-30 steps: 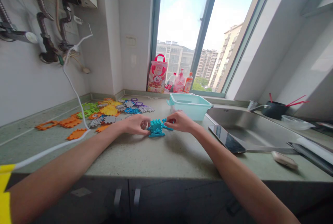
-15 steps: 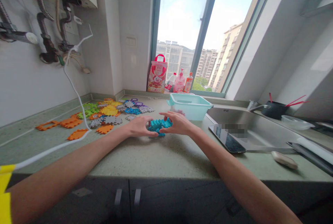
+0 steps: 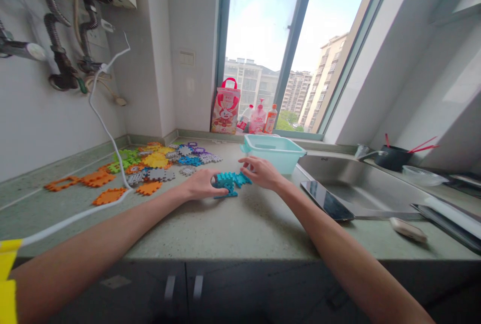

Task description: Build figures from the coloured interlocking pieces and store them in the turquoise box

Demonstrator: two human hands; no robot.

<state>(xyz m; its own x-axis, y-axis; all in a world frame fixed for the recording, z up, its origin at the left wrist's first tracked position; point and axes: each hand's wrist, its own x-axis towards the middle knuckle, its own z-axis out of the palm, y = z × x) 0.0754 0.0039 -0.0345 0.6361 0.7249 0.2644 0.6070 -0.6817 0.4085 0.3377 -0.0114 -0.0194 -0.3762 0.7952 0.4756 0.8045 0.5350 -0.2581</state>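
My left hand [image 3: 202, 184] curls round a stack of teal interlocking plastic tiles [image 3: 225, 177], thumb at the front and fingers behind on the far side. A loose-looking teal tile [image 3: 242, 179] lies on the counter just right of the stack; whether the two are joined I cannot tell. Above and right of it is my right hand [image 3: 263, 172], fingers apart and holding nothing. To the left spreads a pile of similar toothed tiles: orange [image 3: 149, 188], yellow [image 3: 156, 159], green [image 3: 126, 159], grey [image 3: 161, 173], blue [image 3: 190, 160] and purple.
Behind my right hand stands a light teal plastic tub [image 3: 276, 151]. A phone [image 3: 326, 201] lies by the steel sink [image 3: 361, 203]. A white cable [image 3: 108, 136] crosses the counter at left. Bottles [image 3: 257, 119] and a pink bag [image 3: 226, 109] stand at the window.
My right hand has drawn away from the teal tiles, slightly right and up, baring the tile beside the stack. My left hand stays on the stack. The view has shifted slightly.
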